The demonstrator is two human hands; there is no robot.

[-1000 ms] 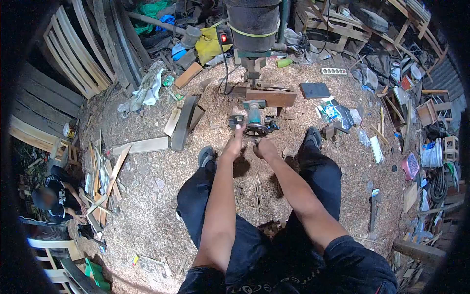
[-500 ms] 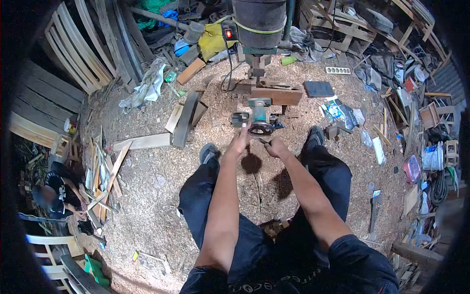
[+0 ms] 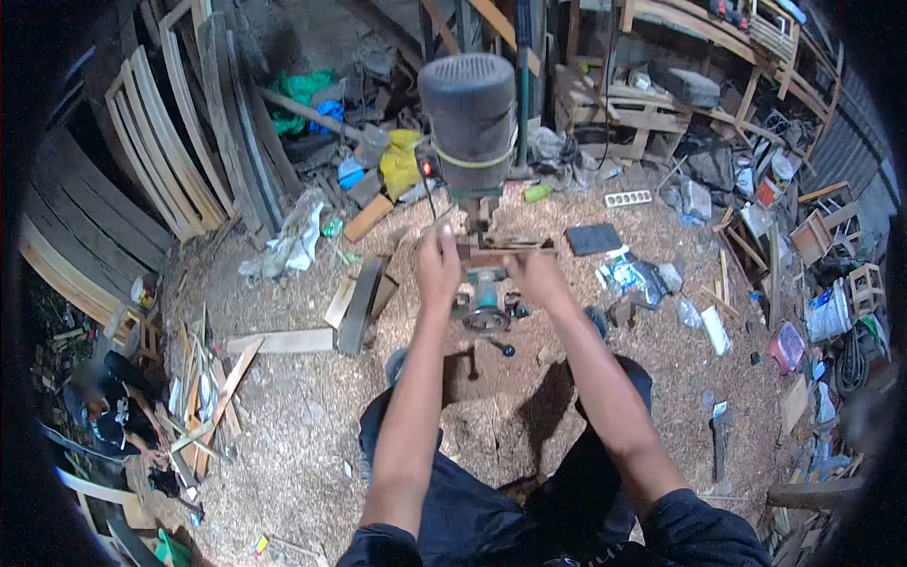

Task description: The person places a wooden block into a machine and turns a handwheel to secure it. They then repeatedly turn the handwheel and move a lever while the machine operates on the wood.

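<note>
A machine with a dark upright motor housing (image 3: 470,109) stands in front of me, a green-grey head beneath it. Under the head, a brown wooden piece (image 3: 487,255) lies crosswise on the machine. My left hand (image 3: 438,274) is closed at the piece's left end, thumb upward. At its right end, my right hand (image 3: 537,281) is curled over the wood; its fingers are slightly blurred. Between my wrists and below the wood are the teal vise body and its round handwheel (image 3: 487,319). A ball-ended lever (image 3: 507,350) sticks out below the wheel, untouched.
Wood shavings cover the floor (image 3: 293,406). Boards (image 3: 355,307) lie left of the machine, a dark flat block (image 3: 592,239) to its right. A power strip (image 3: 628,198) lies farther back. Another person (image 3: 109,406) sits at far left beside wood strips. Curved slats lean behind.
Both hands have left the handwheel area and moved forward and up to the ends of the wooden piece. The view has tilted up, showing more of the motor and back wall.
</note>
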